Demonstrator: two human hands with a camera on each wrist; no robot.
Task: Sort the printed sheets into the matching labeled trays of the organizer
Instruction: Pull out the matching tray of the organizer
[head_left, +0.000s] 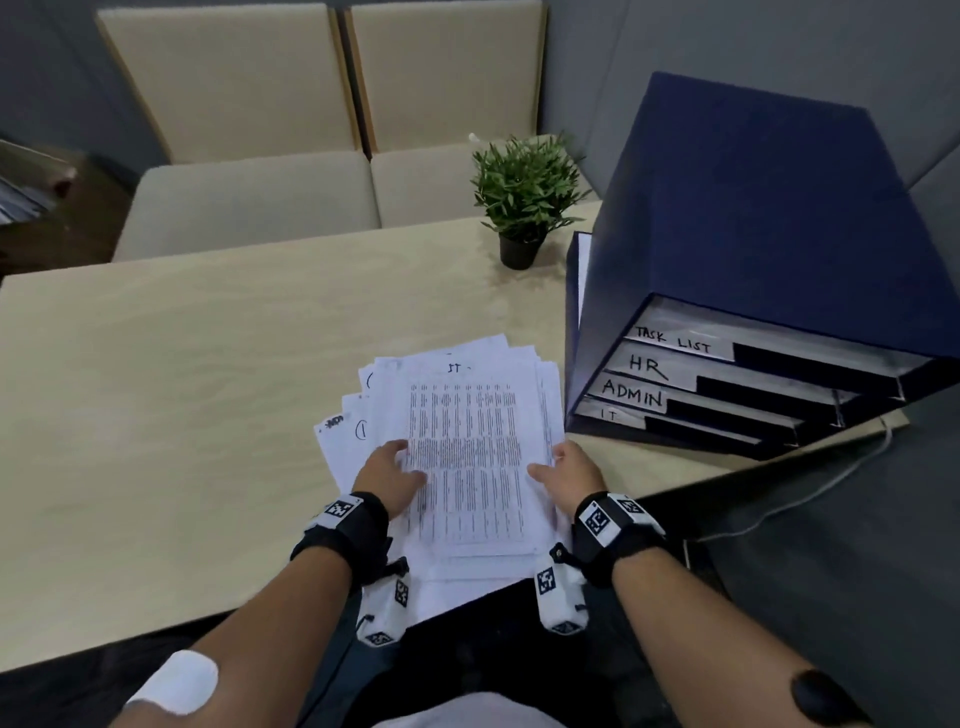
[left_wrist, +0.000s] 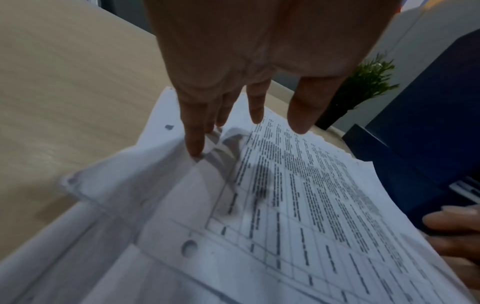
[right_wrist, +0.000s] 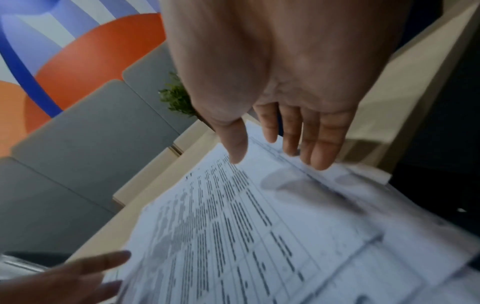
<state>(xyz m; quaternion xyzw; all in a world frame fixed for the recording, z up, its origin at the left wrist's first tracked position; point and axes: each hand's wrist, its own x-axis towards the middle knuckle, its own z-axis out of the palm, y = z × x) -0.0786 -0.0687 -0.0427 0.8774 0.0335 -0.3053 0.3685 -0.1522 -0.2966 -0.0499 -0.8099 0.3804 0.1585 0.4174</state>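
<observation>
A loose stack of printed sheets (head_left: 467, 457) (left_wrist: 298, 205) (right_wrist: 246, 236) lies fanned on the wooden table (head_left: 182, 389) near its front edge. The top sheet is a printed table with "IT" handwritten at its head. My left hand (head_left: 392, 475) (left_wrist: 249, 107) lies on the stack's left side with straight fingers; one fingertip touches a raised paper edge. On the right edge rests my right hand (head_left: 566, 467) (right_wrist: 280, 144), fingers straight. The dark blue organizer (head_left: 753, 260) (left_wrist: 428, 123) stands just right of the stack, with trays labeled TASK LIST, HR, ADMIN and IT from top to bottom.
A small potted plant (head_left: 524, 192) (left_wrist: 363, 86) (right_wrist: 176, 98) stands behind the stack, left of the organizer. Two beige chairs (head_left: 249, 197) face the table's far side. A grey cable (head_left: 810, 493) hangs off the table's right corner.
</observation>
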